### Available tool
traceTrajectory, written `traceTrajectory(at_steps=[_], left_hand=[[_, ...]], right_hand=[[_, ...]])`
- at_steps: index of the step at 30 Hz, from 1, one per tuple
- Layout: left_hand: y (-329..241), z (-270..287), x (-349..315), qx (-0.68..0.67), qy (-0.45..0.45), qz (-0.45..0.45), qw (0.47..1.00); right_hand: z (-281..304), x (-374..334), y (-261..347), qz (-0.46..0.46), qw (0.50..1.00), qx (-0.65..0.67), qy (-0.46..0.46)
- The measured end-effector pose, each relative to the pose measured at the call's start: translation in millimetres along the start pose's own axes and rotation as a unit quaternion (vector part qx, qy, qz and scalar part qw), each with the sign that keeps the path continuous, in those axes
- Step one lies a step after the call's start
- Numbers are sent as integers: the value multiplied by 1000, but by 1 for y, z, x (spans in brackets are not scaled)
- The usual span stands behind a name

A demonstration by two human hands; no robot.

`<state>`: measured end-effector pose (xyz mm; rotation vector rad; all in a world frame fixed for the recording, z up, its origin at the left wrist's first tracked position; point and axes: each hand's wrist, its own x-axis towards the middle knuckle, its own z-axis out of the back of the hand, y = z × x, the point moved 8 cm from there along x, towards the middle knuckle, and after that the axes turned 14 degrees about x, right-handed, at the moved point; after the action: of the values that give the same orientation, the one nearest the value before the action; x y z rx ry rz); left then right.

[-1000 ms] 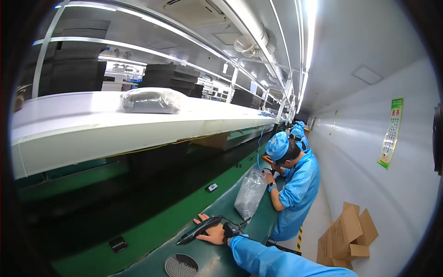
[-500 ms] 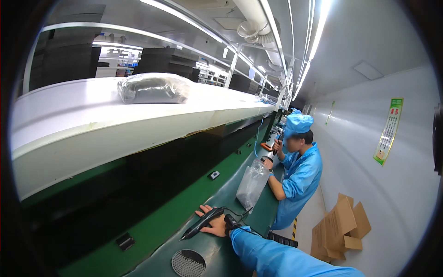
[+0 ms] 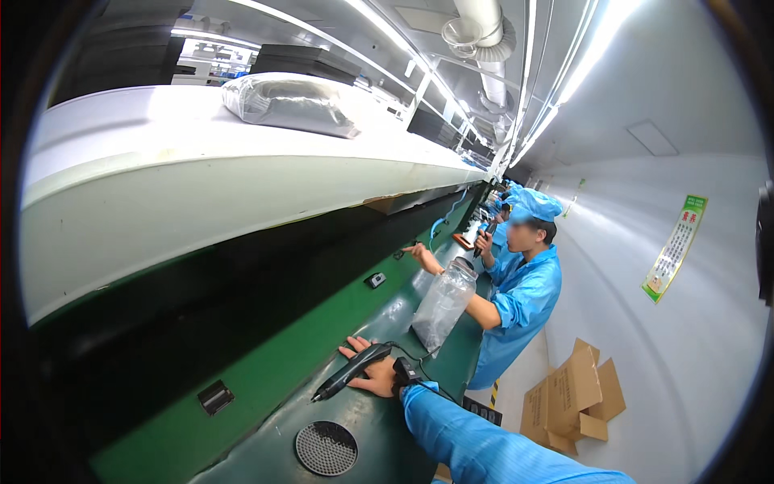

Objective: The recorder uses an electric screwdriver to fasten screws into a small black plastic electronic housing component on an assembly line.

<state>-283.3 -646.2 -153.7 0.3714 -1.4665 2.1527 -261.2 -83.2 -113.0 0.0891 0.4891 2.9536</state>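
Note:
My right hand lies palm down on the dark green bench, its fingers spread. A black corded electric screwdriver slants between its thumb and fingers, tip pointing toward the lower left; how firmly it is held does not show. On the wrist sits a black strapped device. My left hand is out of view. Below the screwdriver tip stands a round perforated dish with small pieces in it. A small black part lies on the green strip, another part farther along. A clear plastic bag stands beyond my hand.
A co-worker in blue sits on the right, one hand reaching toward the strip, the other on a black tool. A white shelf overhangs the left side, bearing a wrapped package. An opened cardboard box stands on the floor.
The view has tilted and shifted. The co-worker's near hand has moved left past the plastic bag to a small part on the strip. My right hand and the screwdriver keep their places on the bench.

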Motion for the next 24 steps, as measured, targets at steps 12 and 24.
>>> traceTrajectory(at_steps=[12, 24], left_hand=[[215, -17, -132, -678, -20, 376, 631], [238, 3, -133, -507, -46, 471, 721]], right_hand=[[-13, 1, -2, 4, 1000, 9, -3], [-16, 2, -15, 10, 999, 12, -35]])
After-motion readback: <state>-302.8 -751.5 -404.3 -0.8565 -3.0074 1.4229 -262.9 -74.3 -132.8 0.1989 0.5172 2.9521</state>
